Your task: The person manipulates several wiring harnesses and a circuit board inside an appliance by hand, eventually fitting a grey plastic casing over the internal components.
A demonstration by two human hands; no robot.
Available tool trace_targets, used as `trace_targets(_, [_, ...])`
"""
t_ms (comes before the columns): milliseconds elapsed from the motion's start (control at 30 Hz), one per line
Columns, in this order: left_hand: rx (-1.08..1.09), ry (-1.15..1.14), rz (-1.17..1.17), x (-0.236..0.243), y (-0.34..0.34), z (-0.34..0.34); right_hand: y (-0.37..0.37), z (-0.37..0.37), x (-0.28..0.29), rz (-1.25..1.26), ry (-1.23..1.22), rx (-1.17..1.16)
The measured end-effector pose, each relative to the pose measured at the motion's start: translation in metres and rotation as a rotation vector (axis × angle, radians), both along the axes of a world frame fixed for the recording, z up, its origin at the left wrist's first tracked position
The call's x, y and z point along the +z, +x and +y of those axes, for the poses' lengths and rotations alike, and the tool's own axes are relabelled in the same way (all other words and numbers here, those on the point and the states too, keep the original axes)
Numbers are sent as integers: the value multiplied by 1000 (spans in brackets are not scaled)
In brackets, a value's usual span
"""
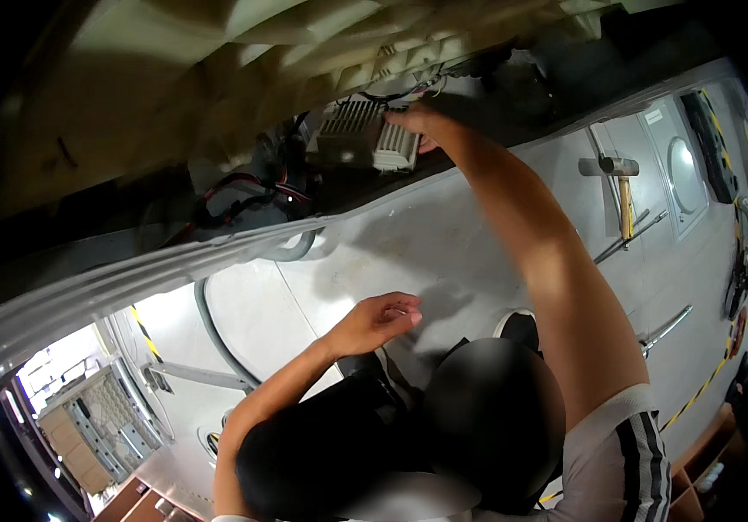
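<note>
A pale, box-shaped module with a ribbed, finned top (358,122) lies in the dark gap under a large moulded panel. My right hand (416,124) reaches up to its right end, the fingers over the top edge and the thumb lower by the side, so it grips the module there. Part of those fingertips is in shadow. My left hand (377,323) hovers above the grey floor in front of my knees. Its fingers are loosely curled, with a gap to the thumb and nothing visible between them.
Black and red cables (257,193) hang left of the module. A long pale metal sill (122,270) crosses below it. A grey hose (211,322) runs down to the floor. A wooden-handled mallet (624,196) and metal bars (668,329) lie at right. Yellow-black tape (703,390) borders the floor.
</note>
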State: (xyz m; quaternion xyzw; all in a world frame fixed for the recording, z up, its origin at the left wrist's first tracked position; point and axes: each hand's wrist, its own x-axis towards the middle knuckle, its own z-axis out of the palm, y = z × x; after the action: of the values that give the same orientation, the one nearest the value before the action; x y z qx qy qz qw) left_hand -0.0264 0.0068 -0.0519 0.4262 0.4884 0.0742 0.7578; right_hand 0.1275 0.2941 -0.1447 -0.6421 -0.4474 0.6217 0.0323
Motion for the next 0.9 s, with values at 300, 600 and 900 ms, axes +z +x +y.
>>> trace_targets(300, [29,-21,11,-3,-2,0,0,-2,8,66,127,264])
trace_targets(600, [8,-11,35,3,-1,4,1,-7,5,-234,455,714])
trace_targets(900, [39,36,91,10,-13,-3,-22,-21,8,-675,693,803])
